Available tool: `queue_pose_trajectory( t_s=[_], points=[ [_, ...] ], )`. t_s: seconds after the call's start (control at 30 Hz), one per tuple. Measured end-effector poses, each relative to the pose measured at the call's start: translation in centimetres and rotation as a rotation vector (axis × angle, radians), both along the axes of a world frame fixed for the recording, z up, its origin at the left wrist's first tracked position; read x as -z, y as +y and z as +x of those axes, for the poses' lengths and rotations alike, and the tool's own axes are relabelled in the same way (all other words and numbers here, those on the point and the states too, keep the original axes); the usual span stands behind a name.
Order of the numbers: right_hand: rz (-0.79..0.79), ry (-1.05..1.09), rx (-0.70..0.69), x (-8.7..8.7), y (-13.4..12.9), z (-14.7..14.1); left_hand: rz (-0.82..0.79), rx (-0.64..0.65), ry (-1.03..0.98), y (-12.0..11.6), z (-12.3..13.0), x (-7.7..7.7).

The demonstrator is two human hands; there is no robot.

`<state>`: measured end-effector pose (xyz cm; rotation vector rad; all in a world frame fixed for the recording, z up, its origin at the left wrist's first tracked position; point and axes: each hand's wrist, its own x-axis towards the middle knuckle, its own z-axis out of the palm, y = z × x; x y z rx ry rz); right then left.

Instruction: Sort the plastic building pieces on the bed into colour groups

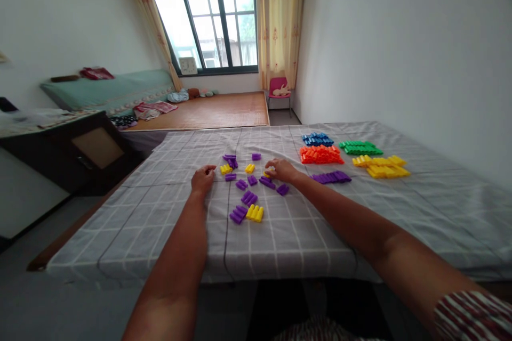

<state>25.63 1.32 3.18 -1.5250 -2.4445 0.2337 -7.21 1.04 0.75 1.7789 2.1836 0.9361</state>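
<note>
My right hand (281, 170) reaches over the table from the right, its thumb and fingers closed on a small yellow plastic piece (266, 173) that is partly covered. Just below that hand lie long purple plastic pieces (267, 183). On the left, my left hand (203, 179) rests on the cloth with its fingers curled in; nothing shows between them. Nearest to it is a yellow ribbed piece (226, 169). Between and below the hands, several purple pieces (249, 197) are scattered, with a larger yellow piece (255, 213) close to me.
Sorted groups lie to the right: blue pieces (317, 139), orange pieces (321, 154), green pieces (360, 147), yellow pieces (382, 165) and a purple row (331, 177). A grey checked cloth (304, 229) covers the table. Beyond stand a wooden platform (228, 109) and a pink chair (277, 85).
</note>
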Motion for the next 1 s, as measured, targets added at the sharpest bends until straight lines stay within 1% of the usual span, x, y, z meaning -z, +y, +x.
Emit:
queue_pose_trajectory(
  t_s=[0.17, 0.4, 0.57, 0.63, 0.8, 1.0],
  points=[
    [0.029, 0.025, 0.013, -0.1, 0.6, 0.8, 0.016, 0.000, 0.007, 0.1, -0.1, 0.1],
    [-0.001, 0.026, -0.001, 0.0, 0.0, 0.5, 0.005, 0.001, 0.002, 0.1, -0.2, 0.0],
    [0.060, 0.029, 0.028, -0.5, 0.2, 0.7, 0.000, 0.013, 0.004, 0.0, -0.1, -0.1],
    [0.060, 0.027, 0.037, -0.6, -0.1, 0.6, -0.005, 0.008, -0.002, 0.0, -0.1, -0.2],
    [0.009, 0.005, 0.004, -0.3, -0.7, 0.0, -0.006, 0.005, -0.004, 0.0, 0.0, -0.3],
    [0.004, -0.014, -0.008, 0.2, 0.4, 0.8, 0.001, 0.011, -0.004, -0.1, -0.1, -0.2]
  ],
)
